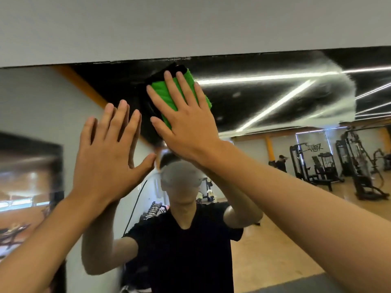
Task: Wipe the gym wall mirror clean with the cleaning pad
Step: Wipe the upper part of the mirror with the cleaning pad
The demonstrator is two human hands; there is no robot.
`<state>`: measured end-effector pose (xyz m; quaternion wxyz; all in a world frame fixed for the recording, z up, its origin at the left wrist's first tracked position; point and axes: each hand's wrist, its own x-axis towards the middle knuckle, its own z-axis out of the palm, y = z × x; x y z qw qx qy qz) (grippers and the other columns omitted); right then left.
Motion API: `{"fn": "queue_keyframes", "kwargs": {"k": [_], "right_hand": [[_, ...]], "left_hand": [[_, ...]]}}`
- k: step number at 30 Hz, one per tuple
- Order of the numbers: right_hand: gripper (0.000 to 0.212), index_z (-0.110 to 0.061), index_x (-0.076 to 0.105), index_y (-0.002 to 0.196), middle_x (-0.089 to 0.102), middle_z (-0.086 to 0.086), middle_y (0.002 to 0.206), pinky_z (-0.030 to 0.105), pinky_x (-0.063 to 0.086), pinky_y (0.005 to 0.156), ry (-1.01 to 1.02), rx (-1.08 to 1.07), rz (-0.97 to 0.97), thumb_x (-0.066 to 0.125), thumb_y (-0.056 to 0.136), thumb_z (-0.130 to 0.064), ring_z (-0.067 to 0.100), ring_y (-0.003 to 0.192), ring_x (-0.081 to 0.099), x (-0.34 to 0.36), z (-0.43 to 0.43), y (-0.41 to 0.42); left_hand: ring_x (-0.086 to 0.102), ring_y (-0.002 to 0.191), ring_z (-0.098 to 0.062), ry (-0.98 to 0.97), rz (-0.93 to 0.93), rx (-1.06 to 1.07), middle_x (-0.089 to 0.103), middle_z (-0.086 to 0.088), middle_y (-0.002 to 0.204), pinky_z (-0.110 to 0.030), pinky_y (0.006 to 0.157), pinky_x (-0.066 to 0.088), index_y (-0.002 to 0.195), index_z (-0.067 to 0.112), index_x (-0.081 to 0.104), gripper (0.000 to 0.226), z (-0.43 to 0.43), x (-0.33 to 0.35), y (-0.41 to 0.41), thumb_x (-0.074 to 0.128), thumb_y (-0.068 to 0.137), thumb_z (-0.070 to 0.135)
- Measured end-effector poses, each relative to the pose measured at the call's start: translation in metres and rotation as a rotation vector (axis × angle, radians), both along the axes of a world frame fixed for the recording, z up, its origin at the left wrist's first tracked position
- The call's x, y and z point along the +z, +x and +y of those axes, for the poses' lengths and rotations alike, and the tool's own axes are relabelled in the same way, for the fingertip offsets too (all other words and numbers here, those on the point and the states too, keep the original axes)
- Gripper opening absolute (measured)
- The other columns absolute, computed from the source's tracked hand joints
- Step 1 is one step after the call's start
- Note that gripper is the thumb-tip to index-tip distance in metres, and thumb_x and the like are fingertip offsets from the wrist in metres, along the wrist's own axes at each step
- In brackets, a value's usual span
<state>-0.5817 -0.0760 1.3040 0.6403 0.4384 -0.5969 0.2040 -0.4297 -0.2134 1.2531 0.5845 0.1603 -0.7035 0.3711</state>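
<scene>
Cleaning pad (181, 94) is green, flat on the mirror (275, 98), right up at the glass's top edge just under the white wall (190, 26). Its long axis runs tilted, upper-left to lower-right, roughly in line with your right forearm.

Your right hand (186, 121) sits directly over it: fingers straight and spread, palm pressing the pad to the glass, nothing curled round it.

Left hand (108, 144) is to the left and lower, fingers also straight and spread, flat against or just off the mirror, can't tell which. It holds nothing. Looks like a brace.

Key relation: the pad is at the top limit, so there's no travel left upward. Open glass lies right, left and below. To the right of the pad there's a hazy streaked band across the reflected ceiling lights, probably film or wipe marks.

My read: next stroke goes sideways along the top edge or down; right hand drives, left stays clear.
</scene>
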Motion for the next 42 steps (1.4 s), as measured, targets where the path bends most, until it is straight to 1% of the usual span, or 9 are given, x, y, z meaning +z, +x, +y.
{"fn": "queue_keyframes", "kwargs": {"k": [5,10,14,17,22,26,32,36,42], "right_hand": [[0.064,-0.040,0.015,0.164,0.007,0.005,0.174,0.050,0.006,0.129,0.116,-0.009,0.081,0.024,0.104,-0.062,0.026,0.161,0.002,0.000,0.071,-0.077],[0.069,-0.036,0.011,0.165,-0.001,0.006,0.175,0.054,0.002,0.129,-0.162,-0.029,-0.339,0.018,0.102,-0.063,0.027,0.160,-0.004,-0.002,0.163,-0.159],[0.073,-0.028,0.010,0.167,-0.005,0.013,0.174,0.053,-0.004,0.128,-0.391,-0.015,-0.597,0.016,0.101,-0.058,0.032,0.160,-0.008,0.005,0.139,-0.139],[0.073,-0.029,0.012,0.167,-0.003,0.014,0.174,0.054,-0.003,0.128,-0.386,-0.008,-0.528,0.018,0.100,-0.058,0.034,0.160,-0.006,0.010,0.092,-0.091],[0.066,-0.034,0.013,0.166,0.000,0.010,0.174,0.049,-0.005,0.129,-0.109,-0.003,-0.130,0.023,0.105,-0.058,0.031,0.160,-0.005,-0.023,0.024,-0.021],[0.065,-0.038,0.013,0.165,0.004,0.006,0.175,0.051,0.003,0.129,0.137,-0.021,0.086,0.026,0.106,-0.061,0.026,0.161,-0.003,-0.054,0.066,-0.065],[0.068,-0.039,0.003,0.164,-0.009,0.002,0.174,0.055,-0.001,0.129,-0.182,-0.058,-0.397,0.015,0.103,-0.066,0.023,0.160,-0.013,-0.042,0.158,-0.157],[0.071,-0.028,0.001,0.167,-0.008,0.014,0.173,0.057,-0.004,0.128,-0.456,-0.030,-0.677,0.015,0.103,-0.058,0.034,0.159,-0.011,-0.006,0.133,-0.135],[0.066,-0.029,0.008,0.167,-0.003,0.015,0.173,0.054,-0.006,0.128,-0.364,-0.007,-0.438,0.021,0.107,-0.054,0.036,0.159,-0.007,0.047,0.046,-0.043]], "left_hand": [[0.013,0.163,-0.032,-0.012,0.002,0.018,0.016,-0.012,0.176,-0.056,0.128,0.012,0.168,0.015,0.023,0.091,0.000,0.000,0.001,0.021,0.099,0.074],[0.009,0.163,-0.032,0.000,-0.006,0.015,0.013,-0.012,0.176,-0.058,0.130,0.012,0.169,0.015,0.020,0.095,0.002,0.000,0.000,0.010,0.099,0.079],[0.009,0.164,-0.031,-0.004,-0.007,0.029,0.011,-0.012,0.177,-0.058,0.130,0.012,0.169,0.016,0.018,0.092,0.001,0.000,0.000,0.020,0.099,0.074],[0.007,0.164,-0.031,-0.005,-0.013,0.024,0.010,-0.011,0.177,-0.057,0.130,0.011,0.170,0.016,0.017,0.091,0.000,0.000,0.000,0.023,0.099,0.073],[0.009,0.164,-0.031,-0.019,-0.012,0.008,0.011,-0.011,0.177,-0.056,0.130,0.010,0.169,0.016,0.019,0.092,0.001,0.000,0.001,0.015,0.100,0.076],[0.009,0.163,-0.032,-0.017,-0.015,0.012,0.011,-0.012,0.177,-0.057,0.130,0.011,0.169,0.015,0.019,0.093,0.001,-0.001,0.001,0.013,0.100,0.076],[0.008,0.163,-0.033,-0.010,-0.023,0.025,0.011,-0.013,0.177,-0.058,0.130,0.010,0.170,0.015,0.017,0.092,0.002,-0.001,0.001,0.014,0.100,0.075],[0.009,0.163,-0.033,-0.013,-0.011,0.040,0.011,-0.013,0.177,-0.057,0.130,0.010,0.169,0.014,0.018,0.090,0.001,0.000,0.001,0.022,0.100,0.071],[0.006,0.164,-0.031,-0.024,-0.018,0.035,0.008,-0.012,0.177,-0.056,0.130,0.010,0.170,0.016,0.015,0.090,-0.003,0.000,-0.002,0.025,0.100,0.072]]}}
